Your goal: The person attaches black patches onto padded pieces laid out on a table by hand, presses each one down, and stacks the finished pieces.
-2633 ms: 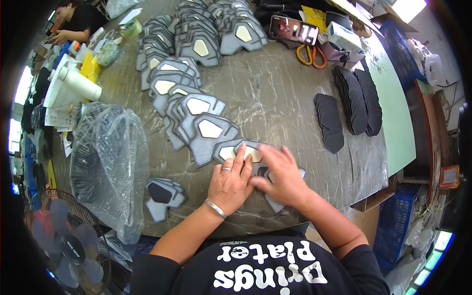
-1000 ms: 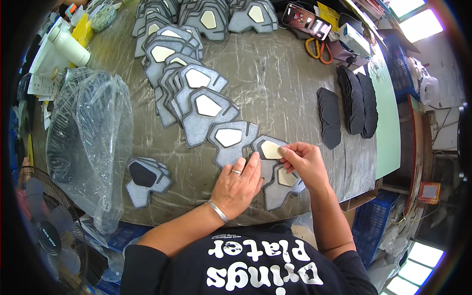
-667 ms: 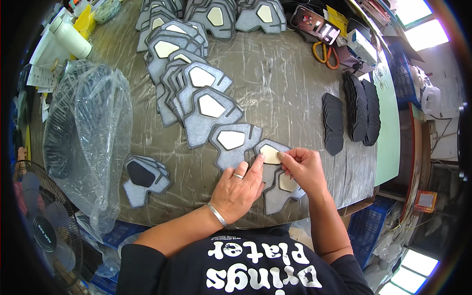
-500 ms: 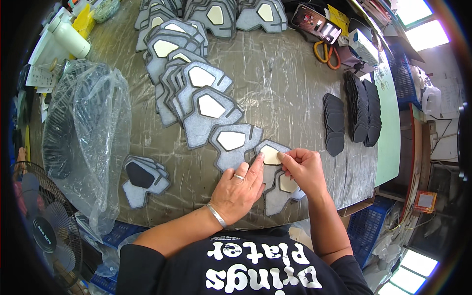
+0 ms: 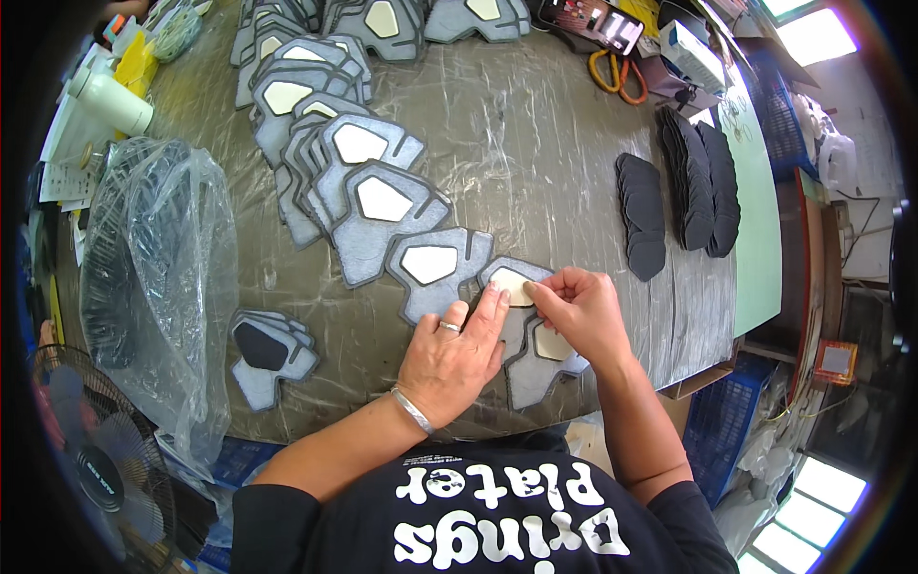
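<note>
A grey felt-like piece with a dark border [image 5: 521,266] lies near the front of the table, with a cream five-sided patch [image 5: 509,285] on it. My left hand [image 5: 451,359], wearing a ring and a bracelet, has its fingers stretched out, the tips resting on the patch's left part. At the patch's right edge, my right hand [image 5: 579,311] pinches with thumb and forefinger; the exact grip is partly hidden. Just below lies another grey piece [image 5: 531,378] with a cream patch, partly under my right hand. Close by on the left sits a similar piece [image 5: 430,263] with a white patch.
Overlapping grey pieces [image 5: 368,234] run back toward the far left. A small stack with a black patch [image 5: 258,346] lies left. Black pads [image 5: 643,225] stand in rows at right. A plastic bag [image 5: 158,277], fan [image 5: 100,469], bottle [image 5: 110,103], scissors [image 5: 617,77] and phone [image 5: 607,24] surround the workspace.
The whole view has shifted slightly. Both hands stay at the same cream patch, my left fingertips on it and my right fingers at its right edge.
</note>
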Demonstrator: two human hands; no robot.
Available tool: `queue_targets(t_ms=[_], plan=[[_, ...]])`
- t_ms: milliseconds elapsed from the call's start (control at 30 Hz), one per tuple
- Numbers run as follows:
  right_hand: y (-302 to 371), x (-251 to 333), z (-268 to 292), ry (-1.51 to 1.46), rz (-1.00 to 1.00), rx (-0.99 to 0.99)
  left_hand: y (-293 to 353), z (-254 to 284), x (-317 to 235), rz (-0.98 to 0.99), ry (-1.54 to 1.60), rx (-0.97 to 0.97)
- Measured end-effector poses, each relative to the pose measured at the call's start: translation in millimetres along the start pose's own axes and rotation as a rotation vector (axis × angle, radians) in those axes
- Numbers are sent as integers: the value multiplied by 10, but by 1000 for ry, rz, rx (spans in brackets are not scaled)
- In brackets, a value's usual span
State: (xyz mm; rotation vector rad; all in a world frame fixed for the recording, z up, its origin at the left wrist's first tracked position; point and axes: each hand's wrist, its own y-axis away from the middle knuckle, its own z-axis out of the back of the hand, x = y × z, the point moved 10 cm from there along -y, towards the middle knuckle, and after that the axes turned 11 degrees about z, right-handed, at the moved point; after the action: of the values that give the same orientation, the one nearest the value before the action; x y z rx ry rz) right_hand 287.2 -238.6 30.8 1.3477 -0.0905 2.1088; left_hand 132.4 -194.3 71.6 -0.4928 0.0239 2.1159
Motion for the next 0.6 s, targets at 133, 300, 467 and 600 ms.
queue_targets(t_ms=[133, 300, 467, 600], plan=[[0, -35, 14, 22, -7, -9, -17, -40, -26, -6, -32, 28], [-3, 16, 15, 93, 35, 3, -59, -9, -51, -39, -30, 25], [-13, 43, 20, 126, 62, 12, -79, -63, -62, -55, -45, 45], [-38, 207, 103, 408, 112, 41, -90, -69, -76, -67, -68, 40]])
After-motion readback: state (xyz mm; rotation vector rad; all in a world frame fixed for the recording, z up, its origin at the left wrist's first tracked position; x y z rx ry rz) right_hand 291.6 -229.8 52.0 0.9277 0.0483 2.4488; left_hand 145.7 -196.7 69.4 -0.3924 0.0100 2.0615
